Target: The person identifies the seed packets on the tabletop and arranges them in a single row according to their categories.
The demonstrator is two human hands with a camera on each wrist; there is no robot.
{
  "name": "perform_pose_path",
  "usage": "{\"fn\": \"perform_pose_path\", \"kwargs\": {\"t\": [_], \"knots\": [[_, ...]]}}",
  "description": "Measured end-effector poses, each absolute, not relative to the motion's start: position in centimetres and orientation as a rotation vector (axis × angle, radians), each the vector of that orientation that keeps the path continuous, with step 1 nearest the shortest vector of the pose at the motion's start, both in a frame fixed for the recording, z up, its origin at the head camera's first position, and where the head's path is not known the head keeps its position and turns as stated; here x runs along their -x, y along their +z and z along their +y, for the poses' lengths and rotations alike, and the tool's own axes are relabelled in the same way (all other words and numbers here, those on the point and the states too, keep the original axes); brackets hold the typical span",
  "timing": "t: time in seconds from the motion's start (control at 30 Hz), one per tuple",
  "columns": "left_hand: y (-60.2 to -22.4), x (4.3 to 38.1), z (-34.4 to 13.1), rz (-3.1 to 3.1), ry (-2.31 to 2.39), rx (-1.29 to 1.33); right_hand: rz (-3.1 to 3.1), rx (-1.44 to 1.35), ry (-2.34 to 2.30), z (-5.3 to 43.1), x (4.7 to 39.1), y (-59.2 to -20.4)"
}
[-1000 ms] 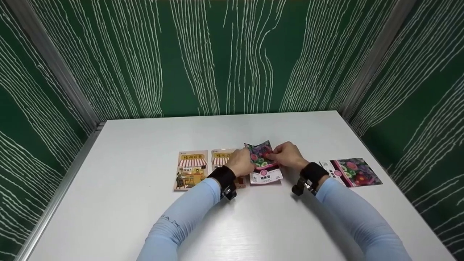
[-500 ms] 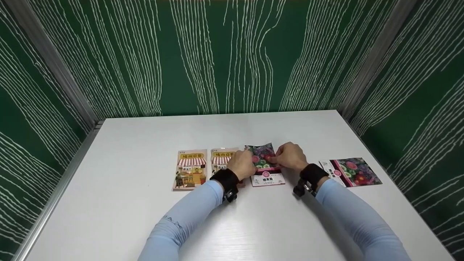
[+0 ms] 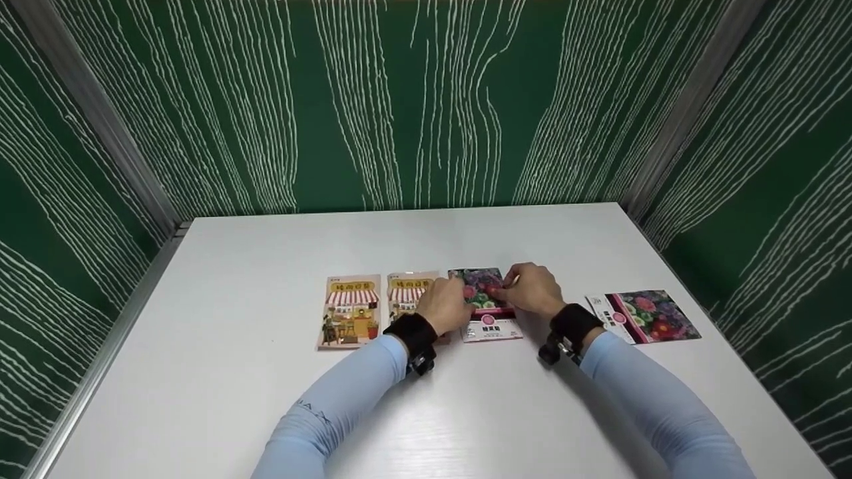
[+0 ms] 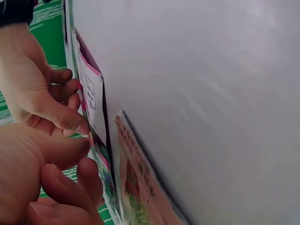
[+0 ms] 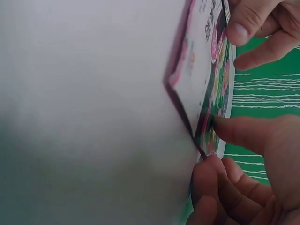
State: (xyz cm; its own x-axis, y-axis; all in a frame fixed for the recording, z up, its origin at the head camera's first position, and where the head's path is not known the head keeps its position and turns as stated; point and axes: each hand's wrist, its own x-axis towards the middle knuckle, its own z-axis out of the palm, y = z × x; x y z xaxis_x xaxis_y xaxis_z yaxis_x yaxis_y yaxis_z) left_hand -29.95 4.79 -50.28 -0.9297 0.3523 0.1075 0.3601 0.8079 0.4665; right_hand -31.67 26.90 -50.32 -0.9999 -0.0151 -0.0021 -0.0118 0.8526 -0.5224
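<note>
A flower-printed seed packet point(image 3: 492, 330) lies nearly flat on the white table between both hands. My left hand point(image 3: 444, 305) grips its left edge, thumb on the printed face and the other fingers curled; how far they reach under the edge is hidden. At the right edge, my right hand point(image 3: 534, 289) pinches the packet, its thumb point(image 5: 229, 129) on top and fingertips against the side. Partly under my left hand and wrist is a cartoon shop-front packet point(image 3: 407, 289). A matching shop-front packet point(image 3: 351, 313) lies to its left, fully visible.
A second flower seed packet point(image 3: 644, 316) lies turned sideways at the right, beyond my right wrist. The white table point(image 3: 266, 399) ends at green walls point(image 3: 426, 133) with pale wavy lines at the back and sides.
The flower packet between my hands was bent and slightly tilted, and now lies flatter and straighter beside the shop-front packets. Both hands have shifted only slightly.
</note>
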Motion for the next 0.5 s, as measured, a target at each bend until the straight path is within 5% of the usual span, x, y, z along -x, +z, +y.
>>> {"fn": "perform_pose_path", "kwargs": {"t": [0.5], "knots": [[-49.5, 28.7, 4.1, -2.849, -0.766, 0.928, 3.109, 0.014, -0.925, 28.4, 30.6, -49.4]]}}
